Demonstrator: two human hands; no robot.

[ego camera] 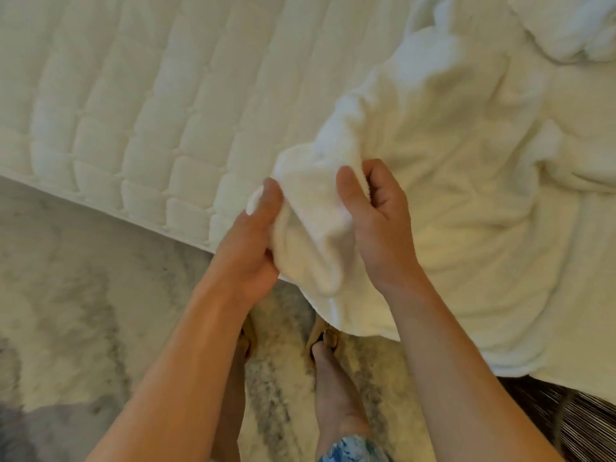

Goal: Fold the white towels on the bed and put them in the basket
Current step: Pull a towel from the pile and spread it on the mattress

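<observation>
A large white towel (466,201) lies rumpled across the right half of the quilted white mattress (140,105) and hangs over its near edge. Both hands hold a bunched corner of it just off that edge. My left hand (253,241) grips the corner from the left with thumb on top. My right hand (376,225) pinches the same fold from the right, fingers curled into the cloth. Another crumpled white towel (566,25) lies at the top right corner. No basket shows in view.
A mottled grey and cream rug (66,288) covers the floor in front of the bed. My feet in sandals (320,341) stand on it below the hands. A dark striped object (573,425) sits at the bottom right, under the hanging towel.
</observation>
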